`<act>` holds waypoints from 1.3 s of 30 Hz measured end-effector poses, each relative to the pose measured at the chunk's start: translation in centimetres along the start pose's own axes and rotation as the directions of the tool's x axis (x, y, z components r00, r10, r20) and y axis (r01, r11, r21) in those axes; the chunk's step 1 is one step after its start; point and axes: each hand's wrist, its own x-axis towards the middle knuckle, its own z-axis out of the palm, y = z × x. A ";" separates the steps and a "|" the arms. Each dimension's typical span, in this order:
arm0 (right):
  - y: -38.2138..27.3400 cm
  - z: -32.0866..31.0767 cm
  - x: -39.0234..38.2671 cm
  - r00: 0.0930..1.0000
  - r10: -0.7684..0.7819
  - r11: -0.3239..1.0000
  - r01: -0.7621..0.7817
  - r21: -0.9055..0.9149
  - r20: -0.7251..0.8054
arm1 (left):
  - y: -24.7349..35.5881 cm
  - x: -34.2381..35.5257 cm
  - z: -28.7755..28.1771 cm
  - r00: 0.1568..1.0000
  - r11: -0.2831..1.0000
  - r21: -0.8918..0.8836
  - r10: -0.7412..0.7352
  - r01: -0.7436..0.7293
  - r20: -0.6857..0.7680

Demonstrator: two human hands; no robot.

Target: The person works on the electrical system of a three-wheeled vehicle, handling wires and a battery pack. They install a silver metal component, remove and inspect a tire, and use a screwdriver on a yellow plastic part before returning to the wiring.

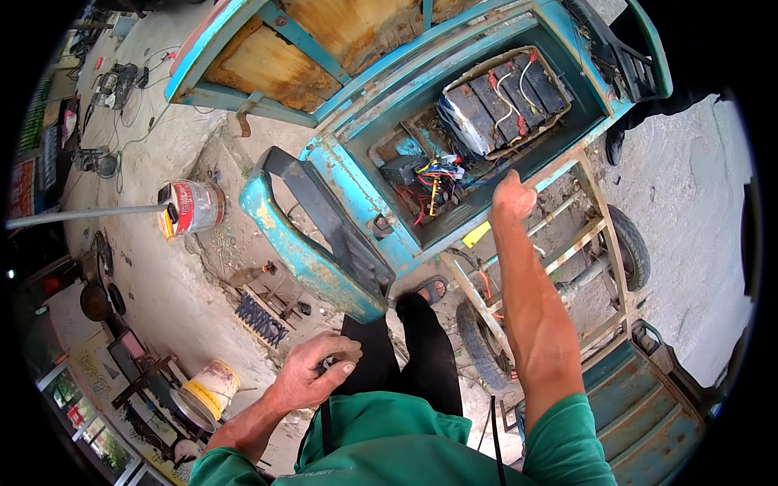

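Note:
My right hand point(514, 199) is closed at the near rim of a teal metal compartment point(454, 240). Whatever its fingers grip is hidden. Below it, a flat yellow piece point(476, 234) lies against the rim. Inside the compartment, a block of dark batteries point(506, 101) joined by white and red cables sits at the far right. Tangled coloured wires with connectors point(440, 172) lie to its left, beside a black box point(403, 169). My left hand point(318, 370) hovers before my legs, fingers curled, with something dark between thumb and fingers that I cannot make out.
A raised teal lid or panel point(275, 61) with rusty boards stands beyond the compartment. A teal and black fender point(324, 235) projects near my legs. On the right are a rusty frame point(604, 219) and wheels point(628, 247). Buckets point(194, 208) and tools lie left.

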 end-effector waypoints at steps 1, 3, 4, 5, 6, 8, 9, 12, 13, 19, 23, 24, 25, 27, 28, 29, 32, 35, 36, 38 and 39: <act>-0.2 0.0 -0.3 1.000 -0.017 1.000 0.017 0.001 -0.009 | 1.6 0.8 -0.7 0.998 0.999 0.033 0.039 -0.040 0.043; 0.2 0.2 0.3 0.999 -0.023 1.000 0.023 -0.001 -0.038 | 4.0 2.9 -1.6 0.987 0.988 0.056 0.142 -0.146 0.070; 0.3 0.3 0.5 0.998 -0.023 1.000 0.023 -0.001 -0.056 | 5.1 3.9 -2.1 0.981 0.984 0.047 0.167 -0.172 0.095; 0.0 0.3 0.4 0.998 -0.038 0.999 0.038 0.008 -0.048 | 6.0 5.3 -2.7 0.973 0.978 0.038 0.197 -0.203 0.122; -0.1 0.2 0.0 0.998 -0.051 0.999 0.052 0.013 -0.044 | 6.7 6.5 -3.4 0.960 0.971 0.085 0.205 -0.225 0.190; -0.8 0.0 -0.8 0.997 -0.061 0.998 0.062 0.029 -0.040 | 7.7 8.7 -4.3 0.955 0.969 0.112 0.192 -0.221 0.226; -1.3 -0.5 -0.7 0.997 -0.058 0.997 0.060 0.044 -0.045 | 8.3 9.7 -4.4 0.951 0.967 0.125 0.188 -0.223 0.247; 1.0 0.0 0.9 0.995 -0.063 0.998 0.064 0.010 -0.079 | 9.3 13.1 -4.7 0.935 0.966 0.154 0.149 -0.207 0.323; 1.4 0.0 1.0 0.995 -0.052 0.999 0.052 -0.002 -0.090 | 9.7 14.1 -4.6 0.925 0.964 0.176 0.127 -0.200 0.358; 0.0 -0.2 0.1 1.000 0.008 0.995 -0.006 0.099 -0.013 | 9.4 16.8 -2.5 0.912 0.925 0.356 -0.025 -0.135 0.410; 0.7 -1.4 0.2 0.999 0.055 0.980 -0.054 0.190 0.001 | 9.1 18.0 0.7 0.859 0.860 0.485 -0.120 -0.161 0.498; 1.0 -2.1 0.1 0.998 0.053 0.980 -0.056 0.190 0.021 | 8.9 18.2 1.5 0.844 0.837 0.517 -0.139 -0.180 0.519; 1.7 -2.3 0.2 0.998 0.051 0.976 -0.058 0.209 0.037 | 8.6 18.4 2.5 0.828 0.813 0.547 -0.159 -0.199 0.538; 3.5 -4.2 -0.7 0.985 -0.068 0.953 0.017 0.303 0.159 | 7.4 18.2 3.4 0.819 0.794 0.584 -0.215 -0.170 0.531; 5.1 -5.3 -1.5 0.979 -0.108 0.937 0.042 0.347 0.174 | 7.0 18.1 4.2 0.802 0.787 0.581 -0.204 -0.207 0.562; 7.6 -6.1 -2.6 0.951 -0.119 0.881 -0.031 0.472 0.285 | 6.5 17.8 5.0 0.788 0.784 0.573 -0.188 -0.239 0.586; 17.2 -8.4 -6.7 0.877 -0.094 0.733 -0.259 0.629 0.471 | 5.2 17.0 8.6 0.708 0.824 0.510 -0.206 -0.246 0.675; 29.5 -6.6 -12.1 0.855 0.248 0.783 -0.453 0.425 0.455 | 4.8 15.5 12.8 0.662 0.832 0.496 -0.228 -0.249 0.714; 33.4 -5.9 -14.1 0.813 0.381 0.745 -0.552 0.374 0.440 | 4.7 14.9 14.2 0.654 0.828 0.494 -0.221 -0.266 0.723; 40.0 -4.7 -17.8 0.734 0.540 0.655 -0.673 0.343 0.411 | 4.2 13.9 16.4 0.631 0.830 0.477 -0.211 -0.288 0.747; 43.0 -3.8 -19.7 0.710 0.578 0.612 -0.703 0.362 0.402 | 3.8 13.2 17.6 0.622 0.838 0.474 -0.224 -0.269 0.750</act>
